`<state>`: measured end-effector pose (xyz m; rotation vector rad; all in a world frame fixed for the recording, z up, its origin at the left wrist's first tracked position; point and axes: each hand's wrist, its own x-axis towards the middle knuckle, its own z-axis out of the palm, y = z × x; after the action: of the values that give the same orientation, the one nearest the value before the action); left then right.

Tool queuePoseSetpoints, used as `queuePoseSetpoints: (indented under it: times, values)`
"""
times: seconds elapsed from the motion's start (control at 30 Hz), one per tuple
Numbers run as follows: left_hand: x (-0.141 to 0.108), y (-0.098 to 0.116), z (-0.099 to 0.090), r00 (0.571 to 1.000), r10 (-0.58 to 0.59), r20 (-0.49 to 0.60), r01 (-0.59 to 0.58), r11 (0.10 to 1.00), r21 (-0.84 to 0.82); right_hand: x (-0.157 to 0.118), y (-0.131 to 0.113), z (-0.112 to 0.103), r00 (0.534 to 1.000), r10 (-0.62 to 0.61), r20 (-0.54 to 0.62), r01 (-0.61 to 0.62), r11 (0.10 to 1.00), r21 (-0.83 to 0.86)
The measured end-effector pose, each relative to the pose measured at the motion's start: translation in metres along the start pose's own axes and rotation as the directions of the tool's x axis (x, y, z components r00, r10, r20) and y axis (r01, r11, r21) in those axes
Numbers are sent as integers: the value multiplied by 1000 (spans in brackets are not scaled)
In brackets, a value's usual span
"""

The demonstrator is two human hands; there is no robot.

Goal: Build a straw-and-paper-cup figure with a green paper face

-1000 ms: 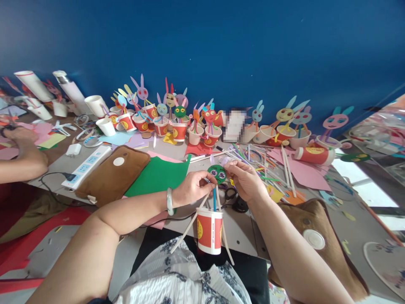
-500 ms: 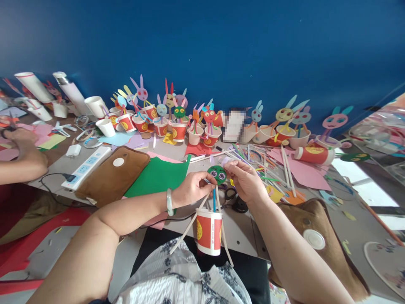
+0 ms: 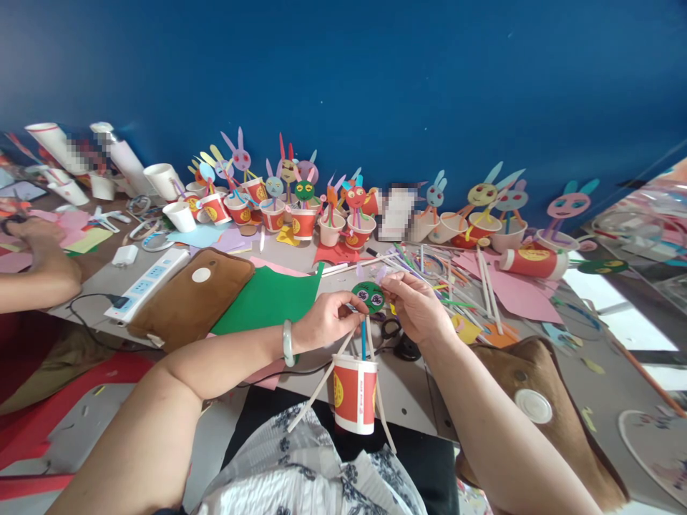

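Observation:
My left hand (image 3: pixel 328 320), with a pale bangle at the wrist, pinches the lower left edge of a round green paper face (image 3: pixel 367 297) with drawn eyes. Below the face hangs a red and white paper cup (image 3: pixel 351 395), with a blue pipe cleaner (image 3: pixel 363 341) rising from it and pale ones sloping down its sides. At the face's upper right, my right hand (image 3: pixel 416 304) holds a small light purple paper ear (image 3: pixel 381 275) between thumb and fingers. Another pale purple ear (image 3: pixel 360 272) stands at the upper left of the face. The fingertips hide where the pieces join.
Rabbit-faced paper cups (image 3: pixel 303 223) line the blue wall. Scattered pipe cleaners (image 3: pixel 429 268), green paper (image 3: pixel 268 293) and scissors (image 3: pixel 391 328) lie on the table. Brown pouches (image 3: pixel 193 297) flank my arms, with a power strip (image 3: pixel 147 285) at left. A co-worker's arm (image 3: pixel 40 257) reaches in.
The purple ear in my right hand has tilted more upright beside the green face. Both hands and the hanging cup stay almost where they were.

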<state>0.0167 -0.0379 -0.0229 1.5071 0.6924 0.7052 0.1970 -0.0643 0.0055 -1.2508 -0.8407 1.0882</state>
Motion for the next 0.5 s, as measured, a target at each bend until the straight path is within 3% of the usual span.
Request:
queuePoseSetpoints:
  times: [0.5]
  values:
    - [0, -1, 1, 1000, -3, -6, 4, 1000, 14, -4, 5, 2, 1000, -6, -22, 9, 994, 113]
